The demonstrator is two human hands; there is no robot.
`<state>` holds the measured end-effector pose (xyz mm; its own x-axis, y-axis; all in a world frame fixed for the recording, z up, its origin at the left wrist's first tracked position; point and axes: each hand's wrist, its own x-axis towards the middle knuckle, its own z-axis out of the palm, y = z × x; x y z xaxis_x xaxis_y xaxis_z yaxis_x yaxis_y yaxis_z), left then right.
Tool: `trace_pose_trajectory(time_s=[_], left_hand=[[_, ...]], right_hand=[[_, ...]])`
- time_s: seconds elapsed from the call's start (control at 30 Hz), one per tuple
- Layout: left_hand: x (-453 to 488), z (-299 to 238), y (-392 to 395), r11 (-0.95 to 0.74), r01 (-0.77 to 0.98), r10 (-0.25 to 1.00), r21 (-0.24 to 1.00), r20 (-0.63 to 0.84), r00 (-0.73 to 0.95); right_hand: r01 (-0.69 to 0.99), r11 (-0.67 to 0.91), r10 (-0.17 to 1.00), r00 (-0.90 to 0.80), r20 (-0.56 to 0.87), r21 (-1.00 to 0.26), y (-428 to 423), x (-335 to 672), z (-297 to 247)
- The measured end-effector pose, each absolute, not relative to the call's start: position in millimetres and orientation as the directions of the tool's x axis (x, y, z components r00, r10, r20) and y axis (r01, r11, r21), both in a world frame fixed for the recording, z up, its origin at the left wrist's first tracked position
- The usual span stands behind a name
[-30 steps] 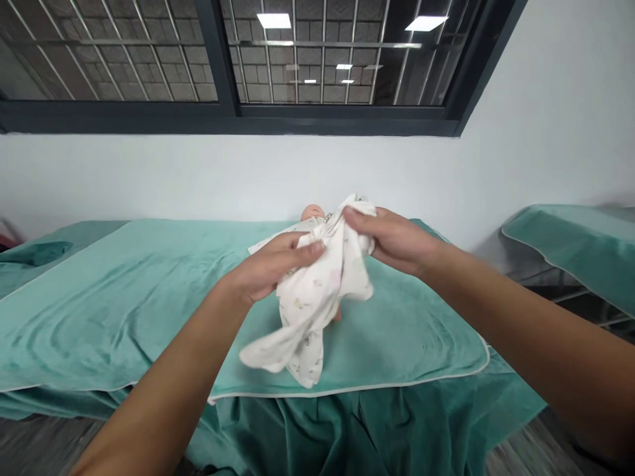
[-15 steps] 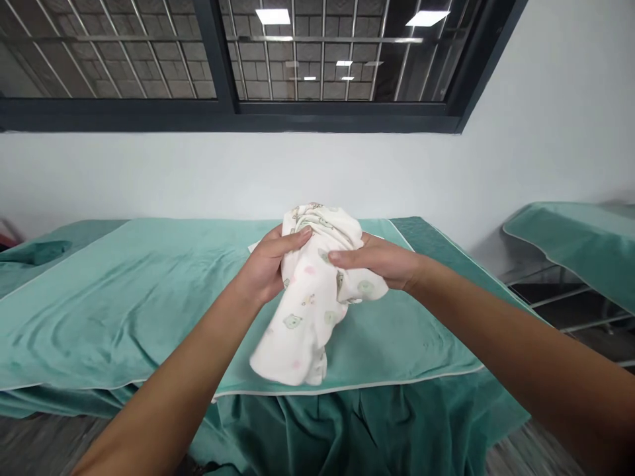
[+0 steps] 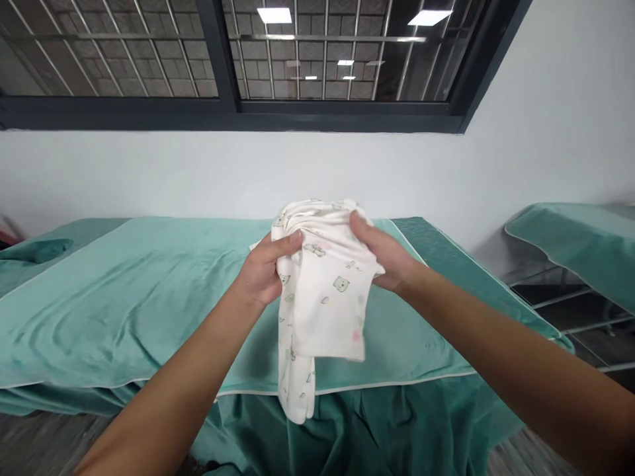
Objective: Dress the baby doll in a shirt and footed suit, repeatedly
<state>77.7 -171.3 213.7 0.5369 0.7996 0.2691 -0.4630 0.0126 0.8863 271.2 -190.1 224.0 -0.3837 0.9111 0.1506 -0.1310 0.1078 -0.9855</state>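
Note:
A small white baby garment with little printed animals hangs in the air in front of me, above a teal towel spread on a table. My left hand is closed on its upper left part. My right hand is closed on its upper right part. One narrow part of the garment dangles down past the towel's front edge. The cloth hides whatever lies on the towel behind it.
The towel lies on a darker green cover that drapes off the table's front. A white wall and a dark-framed window are behind. Another teal-covered table stands at the right, with a gap between. A folded green cloth lies far left.
Both hands lifted the garment higher and turned it, so it now hangs lengthwise. A doll's head seen behind it a second ago is hidden now.

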Motion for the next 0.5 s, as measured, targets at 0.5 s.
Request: trace_pose_trajectory(time_s=[0.5], left_hand=[[70, 243, -175, -0.233, 0.028, 0.797, 0.972, 0.174, 0.578]], right_hand=[[0.012, 0.031, 0.755, -0.656, 0.015, -0.999, -188, 278, 229]])
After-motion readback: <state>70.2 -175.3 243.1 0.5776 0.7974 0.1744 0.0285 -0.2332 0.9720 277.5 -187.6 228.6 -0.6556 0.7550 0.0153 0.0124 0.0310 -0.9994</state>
